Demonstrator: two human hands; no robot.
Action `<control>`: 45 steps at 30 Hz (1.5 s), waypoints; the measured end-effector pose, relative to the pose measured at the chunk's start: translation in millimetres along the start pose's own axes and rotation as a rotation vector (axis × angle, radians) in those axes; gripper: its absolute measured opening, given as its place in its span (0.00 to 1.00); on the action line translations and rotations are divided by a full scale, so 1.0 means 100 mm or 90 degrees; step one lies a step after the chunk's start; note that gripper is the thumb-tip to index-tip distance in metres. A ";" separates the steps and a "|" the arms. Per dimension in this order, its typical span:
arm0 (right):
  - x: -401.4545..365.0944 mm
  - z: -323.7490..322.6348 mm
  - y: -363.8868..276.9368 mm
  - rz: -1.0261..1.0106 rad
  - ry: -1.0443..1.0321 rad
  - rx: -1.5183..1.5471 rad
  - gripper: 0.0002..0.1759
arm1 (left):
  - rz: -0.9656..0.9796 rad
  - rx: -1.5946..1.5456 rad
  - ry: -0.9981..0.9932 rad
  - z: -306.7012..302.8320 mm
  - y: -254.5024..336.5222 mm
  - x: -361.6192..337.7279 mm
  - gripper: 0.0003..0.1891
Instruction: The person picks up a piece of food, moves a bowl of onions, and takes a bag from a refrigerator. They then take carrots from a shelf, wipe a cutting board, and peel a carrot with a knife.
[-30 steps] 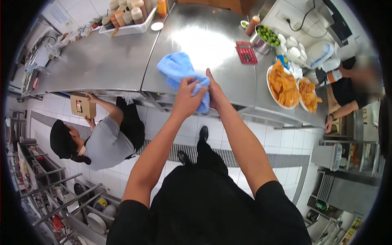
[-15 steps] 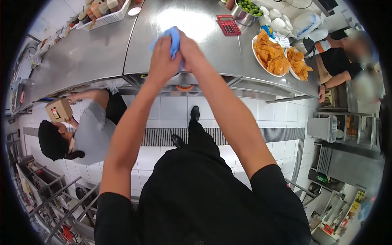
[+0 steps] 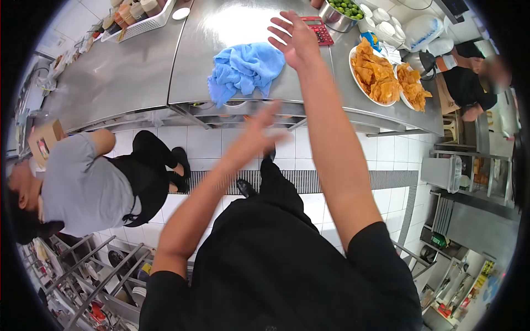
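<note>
A crumpled blue cloth (image 3: 245,69) lies by itself near the front edge of the steel counter (image 3: 193,33). My right hand (image 3: 299,41) is raised over the counter just right of the cloth, empty, its fingers spread apart. Partly behind it sits a red calculator (image 3: 321,34). My left hand (image 3: 255,140) hangs in front of the counter edge, below the cloth and clear of it. Motion blurs it, but its fingers look stretched out and nothing shows in them.
Plates of fried crisps (image 3: 375,74) and a metal pot of green limes (image 3: 341,14) stand at right. A white basket of bottles (image 3: 138,22) is at back left. One person (image 3: 88,182) carrying a cardboard box (image 3: 47,140) is at left; another person (image 3: 469,88) is at far right.
Both hands have let go of the blue cloth, which now rests spread on the counter. My right hand moved up and right, my left hand down toward me. The person at left shifted further left.
</note>
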State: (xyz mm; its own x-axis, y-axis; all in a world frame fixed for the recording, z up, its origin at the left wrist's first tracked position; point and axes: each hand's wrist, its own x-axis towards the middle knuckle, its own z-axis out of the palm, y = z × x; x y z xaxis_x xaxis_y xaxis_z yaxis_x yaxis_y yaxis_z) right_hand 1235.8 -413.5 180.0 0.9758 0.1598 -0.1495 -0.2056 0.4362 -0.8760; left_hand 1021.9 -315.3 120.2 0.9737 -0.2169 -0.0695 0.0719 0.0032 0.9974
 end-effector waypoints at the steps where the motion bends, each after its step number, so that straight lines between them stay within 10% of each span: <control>1: 0.00 0.10 0.01 -0.002 0.017 0.072 0.23 | -0.093 -0.181 -0.075 0.39 0.12 -0.14 0.35; 4: 0.01 0.15 -0.08 -0.034 -0.143 -0.090 0.24 | -0.329 -0.255 -0.442 0.50 -0.26 -0.32 0.22; 6: 0.20 -0.09 -0.26 -0.099 -0.265 -0.161 0.19 | -0.176 0.056 -0.197 0.12 -0.81 -0.71 0.18; 7: 0.00 -0.07 -0.54 -0.122 -0.216 -0.194 0.17 | -0.101 0.592 -0.194 -0.33 -1.54 -1.02 0.15; 9: -0.24 -0.12 -1.03 -0.080 -0.136 -0.226 0.17 | -0.242 0.846 -0.040 -1.38 -2.56 -2.20 0.08; 11: -0.43 -0.45 -1.35 -0.178 -0.211 -0.251 0.18 | -0.656 0.741 -0.103 -2.07 -2.75 -3.14 0.27; 13: -0.54 -0.75 -1.36 -0.168 -0.122 -0.118 0.20 | -0.507 0.676 -0.027 -2.28 -3.28 -3.55 0.26; 17: -0.47 -0.91 -0.80 -0.090 0.086 0.196 0.19 | -0.162 0.417 0.315 -1.20 -0.99 -2.09 0.16; 21: -0.41 -0.58 0.22 0.034 0.145 0.305 0.19 | 0.336 0.224 0.208 0.29 0.60 -1.53 0.22; 23: -0.52 -0.28 0.69 0.144 0.140 0.332 0.19 | 0.557 0.275 -0.057 0.96 0.98 -1.57 0.34; 25: -0.80 -0.01 0.89 0.205 0.130 0.280 0.19 | 0.551 0.294 -0.132 0.95 0.72 -1.36 0.35; 26: -0.93 0.06 0.96 0.266 0.121 0.222 0.18 | 0.541 0.305 -0.205 0.93 0.47 -1.20 0.38; 29: -1.30 -0.34 0.97 0.188 -0.023 -0.171 0.20 | 0.030 0.615 0.184 -0.21 -1.01 -1.15 0.28; 30: -1.43 -0.54 0.92 0.158 -0.101 -0.274 0.21 | -0.376 0.773 0.029 -0.70 -1.47 -1.52 0.25; 32: -1.71 -0.76 0.68 0.210 -0.182 -0.311 0.19 | -0.629 0.779 -0.166 -1.26 -1.57 -2.30 0.23; 36: -2.59 -1.09 0.33 0.168 -0.364 -0.438 0.17 | -0.677 0.752 0.170 -1.30 -1.80 -3.55 0.23; 41: -4.37 -0.50 -0.46 -0.159 -0.794 -0.136 0.15 | -0.607 0.743 0.158 -0.77 -1.59 -3.75 0.25; 42: -4.56 -0.46 -0.40 -0.153 -0.801 -0.133 0.15 | -0.557 0.758 0.178 -0.69 -1.68 -3.74 0.26; 45: -5.08 -0.53 -0.24 0.195 -1.363 -0.094 0.11 | -0.502 0.685 0.205 -0.30 -1.37 -3.65 0.27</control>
State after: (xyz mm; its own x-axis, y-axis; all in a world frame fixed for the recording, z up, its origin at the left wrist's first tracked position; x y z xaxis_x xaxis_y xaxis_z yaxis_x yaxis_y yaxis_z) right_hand 749.4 -551.9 253.2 -0.6464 0.7185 0.2567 -0.1891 0.1751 -0.9662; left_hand 663.5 -207.1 8.6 0.7704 0.4266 -0.4738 0.5669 -0.7984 0.2029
